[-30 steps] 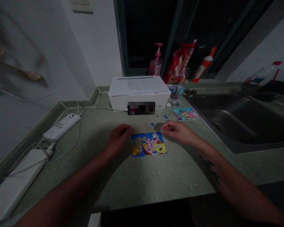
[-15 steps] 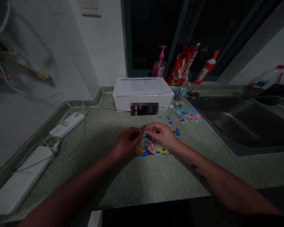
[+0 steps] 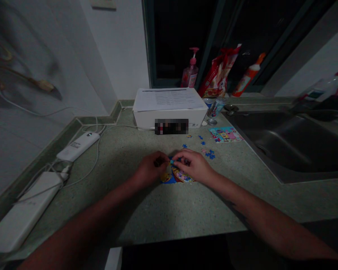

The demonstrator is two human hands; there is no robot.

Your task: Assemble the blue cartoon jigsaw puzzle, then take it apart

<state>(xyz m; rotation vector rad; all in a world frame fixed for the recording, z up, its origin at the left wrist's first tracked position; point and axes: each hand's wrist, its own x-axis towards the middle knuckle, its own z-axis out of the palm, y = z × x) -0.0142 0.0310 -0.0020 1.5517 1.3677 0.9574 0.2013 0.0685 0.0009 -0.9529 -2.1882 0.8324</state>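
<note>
A small cartoon jigsaw puzzle (image 3: 173,177) lies on the speckled green counter (image 3: 169,210), mostly covered by my hands. My right hand (image 3: 193,166) pinches a small puzzle piece (image 3: 172,162) over the puzzle's top edge. My left hand (image 3: 150,169) is curled beside it, fingertips meeting the same piece. Several loose blue pieces (image 3: 210,153) lie just right of my right hand. A colourful picture card (image 3: 225,134) rests farther right, near the sink.
A white box (image 3: 169,108) with a printed sheet on top stands behind the puzzle. A steel sink (image 3: 293,146) fills the right. Power banks (image 3: 74,146) and cables lie at the left. A pump bottle (image 3: 190,73), red bag and orange bottle stand on the windowsill.
My right hand came left from the loose pieces with a piece and now meets my left hand over the puzzle's top edge. Both hands have lowered slightly onto the puzzle.
</note>
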